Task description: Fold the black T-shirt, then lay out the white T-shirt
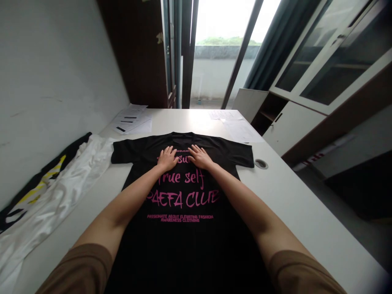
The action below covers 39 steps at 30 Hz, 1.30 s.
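A black T-shirt (183,228) with pink lettering lies spread flat on a white table (294,204), collar away from me and sleeves out to both sides. My left hand (167,158) rests palm down on the upper chest of the shirt, fingers stretched out. My right hand (199,156) lies flat right beside it, fingers also spread, just below the collar. Both hands press on the fabric and hold nothing.
A white garment (61,192) and a black and yellow one (36,183) lie heaped at the left along the wall. Papers (132,119) sit at the far left corner, more sheets (237,126) at the far right. A round cable hole (261,164) is right of the sleeve.
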{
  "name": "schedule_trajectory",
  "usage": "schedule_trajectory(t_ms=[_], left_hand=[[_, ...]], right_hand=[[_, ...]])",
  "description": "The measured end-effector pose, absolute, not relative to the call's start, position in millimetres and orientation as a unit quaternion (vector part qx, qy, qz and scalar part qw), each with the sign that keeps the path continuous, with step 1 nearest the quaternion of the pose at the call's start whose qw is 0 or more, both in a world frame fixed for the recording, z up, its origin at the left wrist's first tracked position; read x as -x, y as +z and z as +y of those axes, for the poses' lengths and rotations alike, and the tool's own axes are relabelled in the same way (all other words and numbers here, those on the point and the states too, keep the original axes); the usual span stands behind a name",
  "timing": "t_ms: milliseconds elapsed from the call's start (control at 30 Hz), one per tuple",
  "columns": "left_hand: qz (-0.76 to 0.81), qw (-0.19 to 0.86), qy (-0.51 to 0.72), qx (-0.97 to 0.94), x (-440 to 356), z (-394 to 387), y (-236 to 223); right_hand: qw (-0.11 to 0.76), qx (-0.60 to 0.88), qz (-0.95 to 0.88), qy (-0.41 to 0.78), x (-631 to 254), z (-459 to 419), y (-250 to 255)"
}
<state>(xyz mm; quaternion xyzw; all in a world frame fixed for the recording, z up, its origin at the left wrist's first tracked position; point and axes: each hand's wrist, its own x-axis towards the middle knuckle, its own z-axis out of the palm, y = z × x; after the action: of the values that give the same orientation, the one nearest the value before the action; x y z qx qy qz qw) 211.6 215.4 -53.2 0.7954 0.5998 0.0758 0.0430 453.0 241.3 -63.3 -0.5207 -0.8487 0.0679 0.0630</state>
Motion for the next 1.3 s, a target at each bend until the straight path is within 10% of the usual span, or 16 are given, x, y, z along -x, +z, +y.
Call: schedule_trajectory(t_ms=[833, 1300], left_hand=[[0.645, 0.064, 0.036, -0.761, -124.2, 354.7, -85.4], [0.772, -0.005, 0.071, -0.632, 68.9, 263.1, -58.4]], right_hand=[[0.029, 0.642, -0.764, 0.062, -536.4, 315.1, -75.9], [0.026, 0.776, -0.630, -0.007, -724.6, 248.5, -83.3]])
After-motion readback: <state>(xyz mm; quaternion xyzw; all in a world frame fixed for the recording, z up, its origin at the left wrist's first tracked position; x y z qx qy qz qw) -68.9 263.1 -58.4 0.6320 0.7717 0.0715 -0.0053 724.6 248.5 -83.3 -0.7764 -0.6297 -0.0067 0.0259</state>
